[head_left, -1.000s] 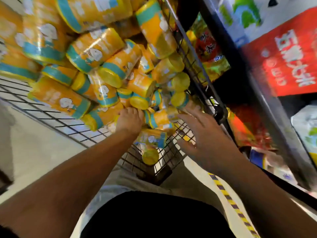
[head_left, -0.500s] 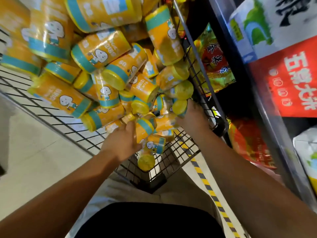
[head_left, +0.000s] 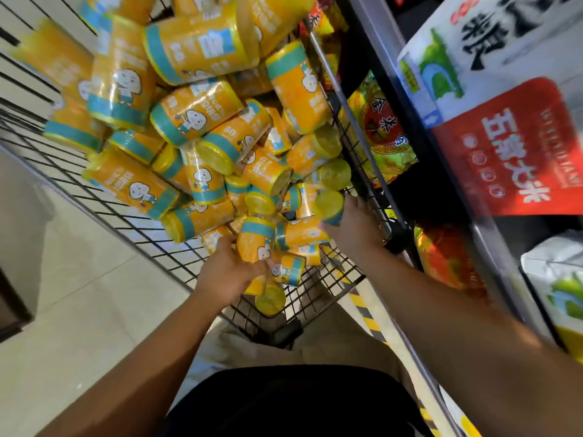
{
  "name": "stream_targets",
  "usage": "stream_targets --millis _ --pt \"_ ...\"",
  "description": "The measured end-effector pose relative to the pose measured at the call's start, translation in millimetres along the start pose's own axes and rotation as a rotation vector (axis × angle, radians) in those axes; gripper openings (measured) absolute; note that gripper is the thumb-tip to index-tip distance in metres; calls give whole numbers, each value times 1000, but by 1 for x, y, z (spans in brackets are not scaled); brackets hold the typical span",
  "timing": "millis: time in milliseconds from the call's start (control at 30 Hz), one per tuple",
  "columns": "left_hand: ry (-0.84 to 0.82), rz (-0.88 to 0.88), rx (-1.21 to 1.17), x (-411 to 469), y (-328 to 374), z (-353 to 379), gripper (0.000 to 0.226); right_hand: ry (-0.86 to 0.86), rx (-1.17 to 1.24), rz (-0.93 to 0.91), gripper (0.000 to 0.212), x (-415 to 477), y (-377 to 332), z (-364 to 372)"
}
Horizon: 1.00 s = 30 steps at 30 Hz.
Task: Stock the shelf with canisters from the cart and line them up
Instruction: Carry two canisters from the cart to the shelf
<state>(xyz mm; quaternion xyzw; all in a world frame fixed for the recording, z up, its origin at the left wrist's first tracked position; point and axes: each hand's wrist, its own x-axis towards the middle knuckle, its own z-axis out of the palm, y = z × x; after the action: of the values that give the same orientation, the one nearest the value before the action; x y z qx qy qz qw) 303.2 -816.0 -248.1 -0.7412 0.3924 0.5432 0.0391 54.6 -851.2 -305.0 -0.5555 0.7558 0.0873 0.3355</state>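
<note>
Both hands have pushed further into the cart since a second ago. Back then my right hand was spread open short of the pile, and my left lay knuckles-up on it.

Now my left hand (head_left: pixel 227 272) is curled round a teal-banded canister (head_left: pixel 255 239), which stands nearly upright at the near end of the wire cart (head_left: pixel 126 216). My thumb is across its front. My right hand (head_left: pixel 355 230) grips a yellow-lidded canister (head_left: pixel 329 205) right against the cart's right wall, with my fingers wrapped round its lower end and the lid facing me.

The rest of the orange canisters (head_left: pixel 195 121) lie heaped every which way, sloping up and away from both hands. Several rest on or against the two I hold. A smaller canister (head_left: pixel 288 269) lies on its side just beside my left thumb, and another (head_left: pixel 269 299) sits lid-up at the cart's near corner.

The cart's right wire wall and its black corner bumper (head_left: pixel 399 238) stand between my right hand and the shelf (head_left: pixel 492 247). A red rice bag (head_left: pixel 517 159), a white and green bag (head_left: pixel 441 58) and a yellow and red bag (head_left: pixel 381 134) fill that shelf. Yellow-black tape (head_left: pixel 366 313) runs along the tiled floor (head_left: pixel 79 294) at its foot.
</note>
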Motion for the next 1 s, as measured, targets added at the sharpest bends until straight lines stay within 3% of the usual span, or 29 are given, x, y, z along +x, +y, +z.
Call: stream_targets --millis 133,200,267,367,400,500,533,667,733,833,1000 --pt "20 18 -147 -17 9 -6 90 27 406 -34 72 -22 2 -15" --pt "51 27 -211 -29 14 -8 92 -88 728 -5 62 -30 -1 -26" --pt "86 42 -284 -41 16 -9 97 -257 1067 66 64 -35 -9 -36" --pt "140 54 -380 -61 18 -15 84 -435 1312 141 59 -43 -29 -45" --pt "155 63 -406 -67 18 -17 77 -477 1338 151 61 -46 -37 -48" --pt "189 100 -481 -81 19 -25 61 -563 1361 143 100 -53 -53 -54" --pt "184 105 -507 -87 20 -28 55 -588 1378 112 102 -58 -58 -60" --pt "73 155 -650 -104 23 -48 52 -667 1352 -44 73 -87 -78 -89" --pt "-33 216 -701 -111 23 -63 70 -612 1277 -98 68 -107 -86 -103" --pt "-195 328 -737 -115 21 -85 91 -474 1153 -127 80 -141 -97 -114" --pt "-387 485 -679 -121 19 -118 106 -195 1289 -90 83 -205 -109 -101"
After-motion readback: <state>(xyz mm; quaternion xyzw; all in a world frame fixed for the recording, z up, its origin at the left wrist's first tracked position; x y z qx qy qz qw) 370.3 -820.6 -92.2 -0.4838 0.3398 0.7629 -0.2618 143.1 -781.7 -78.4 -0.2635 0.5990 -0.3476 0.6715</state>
